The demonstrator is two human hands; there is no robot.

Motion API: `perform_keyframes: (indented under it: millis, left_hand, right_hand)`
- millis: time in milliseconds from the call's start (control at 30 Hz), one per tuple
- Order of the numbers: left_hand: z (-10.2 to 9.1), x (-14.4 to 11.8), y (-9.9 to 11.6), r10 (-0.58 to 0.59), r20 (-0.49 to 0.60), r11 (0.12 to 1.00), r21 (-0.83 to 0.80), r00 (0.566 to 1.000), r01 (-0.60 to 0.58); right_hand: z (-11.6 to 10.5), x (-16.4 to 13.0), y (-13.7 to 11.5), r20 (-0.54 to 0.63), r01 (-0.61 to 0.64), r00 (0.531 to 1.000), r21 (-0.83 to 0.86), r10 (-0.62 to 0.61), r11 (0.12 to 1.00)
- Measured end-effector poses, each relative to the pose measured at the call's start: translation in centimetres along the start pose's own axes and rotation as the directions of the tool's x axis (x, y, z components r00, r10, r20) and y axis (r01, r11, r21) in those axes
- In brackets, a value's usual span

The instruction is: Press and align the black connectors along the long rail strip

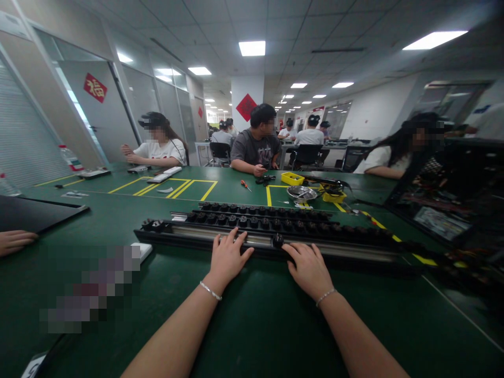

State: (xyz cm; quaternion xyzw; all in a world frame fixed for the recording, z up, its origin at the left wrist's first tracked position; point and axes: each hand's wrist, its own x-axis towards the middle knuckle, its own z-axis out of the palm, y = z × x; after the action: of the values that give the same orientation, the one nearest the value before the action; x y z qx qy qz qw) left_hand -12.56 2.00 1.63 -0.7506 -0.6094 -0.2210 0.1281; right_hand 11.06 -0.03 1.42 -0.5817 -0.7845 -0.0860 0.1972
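Observation:
A long black rail [338, 249] with a silvery channel lies across the green table in front of me. My left hand [230, 257] rests on its front edge with the fingers spread, holding nothing. My right hand [311, 264] lies on the rail further right, fingers stretched out. Its fingertips are beside a small black round module [277, 240] seated in the channel; whether they touch it I cannot tell. Two more modules [153, 225] sit at the rail's left end. Behind it, parallel rails carry rows of several similar black modules [244, 210].
Beyond the rails are a metal bowl [301, 193], a yellow bin [292, 179] and a screwdriver [245, 185]. An open black case [444, 194] stands at right. A pixelated object [94, 283] lies left, near another person's hand [16, 242]. People sit across the table.

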Motion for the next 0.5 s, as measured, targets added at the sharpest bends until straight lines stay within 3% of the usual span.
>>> perform_keyframes:
  millis: [500]
  left_hand:
    - [0.09, -0.01, -0.07, 0.006, -0.009, 1.0, -0.006, 1.0, -0.006]
  right_hand:
    - [-0.66, -0.03, 0.87, 0.046, 0.016, 0.999, 0.01, -0.016, 1.0]
